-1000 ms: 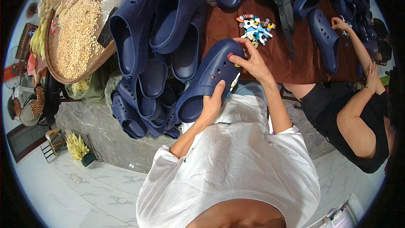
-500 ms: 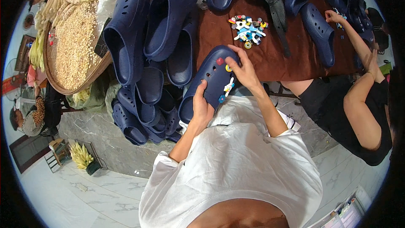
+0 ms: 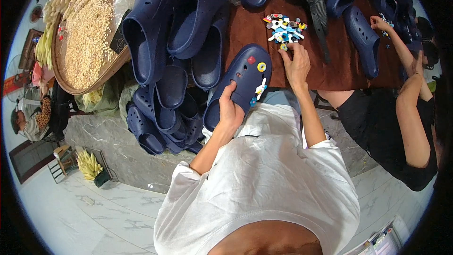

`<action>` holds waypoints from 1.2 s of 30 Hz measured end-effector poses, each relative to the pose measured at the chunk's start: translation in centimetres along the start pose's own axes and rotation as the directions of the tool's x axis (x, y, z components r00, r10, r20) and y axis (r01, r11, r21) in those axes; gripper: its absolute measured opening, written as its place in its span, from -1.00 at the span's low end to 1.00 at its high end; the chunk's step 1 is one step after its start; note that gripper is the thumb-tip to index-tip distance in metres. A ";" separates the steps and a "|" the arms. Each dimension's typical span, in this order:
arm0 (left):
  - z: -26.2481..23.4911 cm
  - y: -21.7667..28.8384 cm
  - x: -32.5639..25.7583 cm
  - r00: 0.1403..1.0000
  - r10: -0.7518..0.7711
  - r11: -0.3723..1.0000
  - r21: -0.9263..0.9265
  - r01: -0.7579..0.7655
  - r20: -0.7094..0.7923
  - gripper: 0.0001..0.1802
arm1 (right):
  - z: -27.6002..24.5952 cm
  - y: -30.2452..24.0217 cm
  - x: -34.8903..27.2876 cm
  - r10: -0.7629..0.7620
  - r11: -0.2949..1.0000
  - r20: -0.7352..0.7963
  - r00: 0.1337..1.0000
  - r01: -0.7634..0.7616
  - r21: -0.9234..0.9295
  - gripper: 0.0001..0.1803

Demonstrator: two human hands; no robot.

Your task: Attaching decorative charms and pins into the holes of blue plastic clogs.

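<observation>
Left hand: the left hand [image 3: 230,111] gripped the heel end of a navy clog [image 3: 239,82], fingers curled closed over its rim, thumb on the upper.
Clog position: it lay toe-far, heel-near, at the near edge of the brown cloth [image 3: 339,66], just right of the heap of navy clogs [image 3: 165,94]. Several small charms were already fixed in its holes.
Right hand: the right hand [image 3: 296,63] lay flat on the cloth, fingers loosely spread and reaching into the near side of the pile of coloured charms [image 3: 284,28]; whether a charm was pinched, cannot tell.
Edges: the near cloth edge ran just beyond the person's white shirt. The heap crowded the clog's left side; the round tray of grain [image 3: 85,42] lay far left.
Open room: bare cloth showed between charm pile and clog, and to the right up to a single clog [image 3: 363,40]. Another person's hand [image 3: 380,22] worked at the far right, well apart.
Change since earlier: the right hand had left the clog's toe and moved far to the charm pile; the clog had settled slightly rightward, the left hand's hold unchanged.
</observation>
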State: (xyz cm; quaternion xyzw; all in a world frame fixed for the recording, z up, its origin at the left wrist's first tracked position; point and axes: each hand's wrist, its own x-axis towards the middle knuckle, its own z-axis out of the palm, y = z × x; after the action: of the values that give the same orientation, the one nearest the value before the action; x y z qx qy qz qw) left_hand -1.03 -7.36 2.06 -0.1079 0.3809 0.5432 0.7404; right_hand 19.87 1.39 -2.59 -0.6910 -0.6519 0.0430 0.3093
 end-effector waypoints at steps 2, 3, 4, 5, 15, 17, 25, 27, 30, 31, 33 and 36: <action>0.1 -0.1 0.1 1.000 0.007 1.000 0.025 -0.007 -0.013 -0.55 | -0.1 0.0 0.0 -0.012 1.000 0.003 1.000 0.012 -0.008 -0.71; 0.2 -0.2 0.0 1.000 0.010 1.000 0.023 -0.009 -0.017 -0.55 | 0.0 0.2 -0.1 -0.011 1.000 0.001 1.000 0.011 0.014 -0.72; 0.4 -0.2 0.0 1.000 0.015 1.000 0.023 -0.015 -0.003 -0.55 | 0.0 0.1 0.0 -0.009 0.999 -0.002 1.000 0.009 0.035 -0.74; 0.5 -0.2 0.0 1.000 0.020 1.000 0.023 -0.021 0.011 -0.54 | -0.1 -0.2 -0.1 -0.011 0.999 0.000 1.000 0.011 0.036 -0.74; 0.8 -1.6 -0.1 0.989 0.104 0.984 0.136 -0.118 0.110 -0.62 | -4.6 -9.1 -2.1 -0.180 0.865 0.145 0.973 0.087 0.493 -0.73; 1.4 -1.9 -0.6 0.965 0.202 0.948 0.213 -0.236 0.169 -0.63 | -4.4 -9.5 -2.4 -0.149 0.859 0.178 0.973 0.038 0.511 -0.74; 2.0 -1.9 -1.3 0.949 0.236 0.927 0.245 -0.284 0.207 -0.63 | -4.5 -9.0 -3.0 -0.076 0.804 0.278 0.958 -0.106 0.586 -0.75; 2.0 -2.0 -1.4 0.947 0.239 0.925 0.246 -0.289 0.213 -0.63 | -4.6 -9.3 -2.9 -0.028 0.779 0.293 0.956 -0.163 0.606 -0.76; 1.8 -2.4 -1.6 0.949 0.250 0.927 0.235 -0.291 0.189 -0.62 | -4.4 -9.2 -3.0 0.006 0.745 0.297 0.955 -0.203 0.636 -0.77; 1.6 -2.6 -1.6 0.944 0.267 0.907 0.281 -0.315 0.194 -0.62 | -4.3 -9.1 -3.0 -0.003 0.741 0.283 0.959 -0.188 0.645 -0.78; 1.4 -2.7 -1.6 0.938 0.284 0.884 0.325 -0.337 0.200 -0.62 | -4.2 -9.3 -3.0 -0.004 0.717 0.269 0.963 -0.185 0.672 -0.78; 1.2 -2.8 -1.6 0.924 0.318 0.849 0.369 -0.378 0.214 -0.62 | -4.1 -9.3 -3.3 -0.001 0.689 0.249 0.968 -0.180 0.702 -0.78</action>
State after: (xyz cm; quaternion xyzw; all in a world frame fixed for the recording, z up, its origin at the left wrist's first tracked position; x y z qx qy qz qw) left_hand 1.80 -8.95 3.28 0.1575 0.4432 0.5844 0.6612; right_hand 13.15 -3.61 4.12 -0.5361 -0.5792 0.3894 0.4748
